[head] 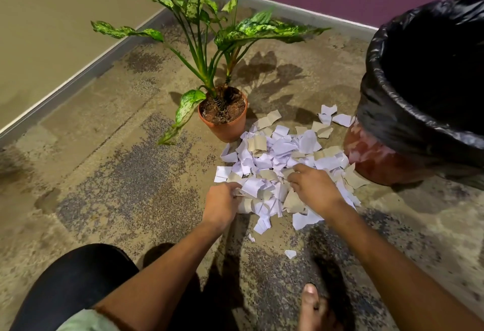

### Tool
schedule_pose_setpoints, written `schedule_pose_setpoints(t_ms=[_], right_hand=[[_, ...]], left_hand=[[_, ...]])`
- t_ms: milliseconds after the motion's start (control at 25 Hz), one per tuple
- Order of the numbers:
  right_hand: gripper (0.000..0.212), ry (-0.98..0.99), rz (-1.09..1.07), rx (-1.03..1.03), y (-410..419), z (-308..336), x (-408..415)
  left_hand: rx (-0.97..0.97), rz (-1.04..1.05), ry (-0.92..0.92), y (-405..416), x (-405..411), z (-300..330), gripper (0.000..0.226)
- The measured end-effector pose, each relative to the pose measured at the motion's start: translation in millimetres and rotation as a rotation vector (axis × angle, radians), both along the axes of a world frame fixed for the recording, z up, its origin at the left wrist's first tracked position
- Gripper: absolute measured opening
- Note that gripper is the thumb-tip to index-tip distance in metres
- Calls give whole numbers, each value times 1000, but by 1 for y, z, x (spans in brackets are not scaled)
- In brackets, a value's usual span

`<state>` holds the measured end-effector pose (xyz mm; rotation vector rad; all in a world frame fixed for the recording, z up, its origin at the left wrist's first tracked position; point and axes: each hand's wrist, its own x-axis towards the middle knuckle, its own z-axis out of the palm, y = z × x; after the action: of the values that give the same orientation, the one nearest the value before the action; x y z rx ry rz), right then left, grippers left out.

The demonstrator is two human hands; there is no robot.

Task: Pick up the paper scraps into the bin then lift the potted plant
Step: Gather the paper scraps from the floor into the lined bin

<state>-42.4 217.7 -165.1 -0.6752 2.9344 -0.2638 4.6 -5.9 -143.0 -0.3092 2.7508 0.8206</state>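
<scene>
A heap of white and tan paper scraps (pixel 284 152) lies on the carpet between the potted plant and the bin. My left hand (pixel 222 203) grips scraps at the heap's near left edge, fingers curled into the paper. My right hand (pixel 313 186) reaches into the middle of the heap, fingers curled around scraps. The potted plant (pixel 224 118) stands upright in an orange pot just behind the heap, with long speckled green leaves. The bin (pixel 379 157), reddish and lined with a black bag (pixel 424 73), stands at the right, its mouth open.
Two stray scraps (pixel 290 253) lie on the carpet nearer to me. My knee (pixel 76 283) is at the bottom left and my bare foot (pixel 313 307) at the bottom centre. Walls with a grey skirting (pixel 78 73) meet in a corner behind the plant.
</scene>
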Motion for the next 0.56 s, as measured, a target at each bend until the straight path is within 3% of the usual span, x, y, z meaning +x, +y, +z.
schedule_pose_setpoints(t_ms=[200,560], right_hand=[[16,158,-50,-199,14,34,9],[13,426,-182,-321,54,156,13]], left_hand=[[-13,-68,111,16,-21,39,21],[268,-189,409,108,-56,130,22]])
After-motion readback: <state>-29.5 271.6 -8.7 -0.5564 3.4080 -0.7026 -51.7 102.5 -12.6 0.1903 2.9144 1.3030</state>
